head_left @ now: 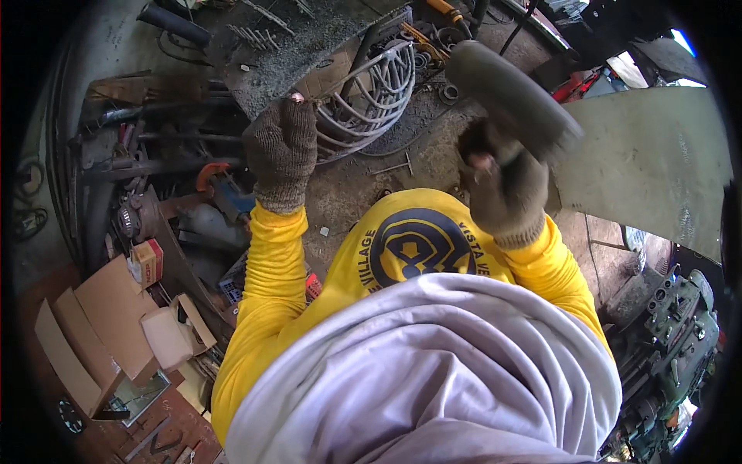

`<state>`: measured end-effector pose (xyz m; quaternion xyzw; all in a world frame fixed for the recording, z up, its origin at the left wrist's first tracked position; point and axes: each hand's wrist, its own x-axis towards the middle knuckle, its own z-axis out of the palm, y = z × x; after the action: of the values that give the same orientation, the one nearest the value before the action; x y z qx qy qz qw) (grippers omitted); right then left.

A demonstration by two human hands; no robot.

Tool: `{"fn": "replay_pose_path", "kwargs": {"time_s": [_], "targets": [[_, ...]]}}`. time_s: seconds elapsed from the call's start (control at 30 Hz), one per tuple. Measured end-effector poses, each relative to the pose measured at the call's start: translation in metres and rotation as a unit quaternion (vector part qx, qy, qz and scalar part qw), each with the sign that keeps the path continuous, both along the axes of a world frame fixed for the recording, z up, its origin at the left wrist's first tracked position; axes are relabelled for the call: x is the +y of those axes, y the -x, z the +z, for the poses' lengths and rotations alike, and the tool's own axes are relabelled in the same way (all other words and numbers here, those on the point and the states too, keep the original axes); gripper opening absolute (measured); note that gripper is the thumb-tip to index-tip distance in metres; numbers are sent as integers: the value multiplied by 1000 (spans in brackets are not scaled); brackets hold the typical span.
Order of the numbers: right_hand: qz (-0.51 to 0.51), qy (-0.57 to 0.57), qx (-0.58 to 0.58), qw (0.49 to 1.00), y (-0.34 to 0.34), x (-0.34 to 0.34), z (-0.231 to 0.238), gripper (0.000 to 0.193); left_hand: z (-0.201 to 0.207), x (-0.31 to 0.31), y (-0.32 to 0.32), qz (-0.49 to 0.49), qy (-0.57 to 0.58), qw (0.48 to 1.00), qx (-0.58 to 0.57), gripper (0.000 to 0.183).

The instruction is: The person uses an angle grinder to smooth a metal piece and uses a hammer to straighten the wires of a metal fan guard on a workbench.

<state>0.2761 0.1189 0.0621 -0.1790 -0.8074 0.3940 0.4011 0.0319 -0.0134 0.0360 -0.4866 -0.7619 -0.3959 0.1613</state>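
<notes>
My left hand [286, 147], in a brown knitted glove with a bare fingertip showing, is closed at the near edge of a dark metal bench [267, 73]. A thin metal rod [357, 73] runs from its fingers toward the upper right. Just right of that hand is a rounded cage of grey bent bars [379, 104]. My right hand [506, 189], gloved the same way, grips a hammer; its thick dark cylindrical head [514, 100] is raised and smeared by motion. The hammer's handle is mostly hidden by the hand.
Metal pins [253, 36] and grit lie on the bench. Pipes and bars [166, 138] are stacked at left, above an open cardboard box [100, 329]. A pale sheet [641, 155] stands at right, above a greasy machine part [672, 332]. A T-shaped rod [398, 166] lies on the floor.
</notes>
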Motion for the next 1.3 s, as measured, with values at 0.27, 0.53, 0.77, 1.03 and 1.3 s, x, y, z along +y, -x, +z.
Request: {"fn": "replay_pose_path", "kwargs": {"time_s": [0.27, 0.53, 0.77, 1.03, 1.3], "targets": [[-37, 96, -219, 970, 5, -8, -21, 34, -7, -8, -3, 31, -6, 997, -69, 37], [-28, 215, -65, 974, -20, 2, -58, 21, -39, -25, 13, 68, -11, 991, -113, 37], [-8, 302, -88, 949, -36, 3, -78, 27, -45, -21, 9, 63, -72, 994, -53, 48], [-28, 221, -62, 973, -36, 2, -80, 31, -38, -21, 6, 46, -47, 963, -262, 36], [-14, 217, -80, 973, -36, 1, -75, 35, -76, -35, 36, -4, -11, 990, 139, 25]]}}
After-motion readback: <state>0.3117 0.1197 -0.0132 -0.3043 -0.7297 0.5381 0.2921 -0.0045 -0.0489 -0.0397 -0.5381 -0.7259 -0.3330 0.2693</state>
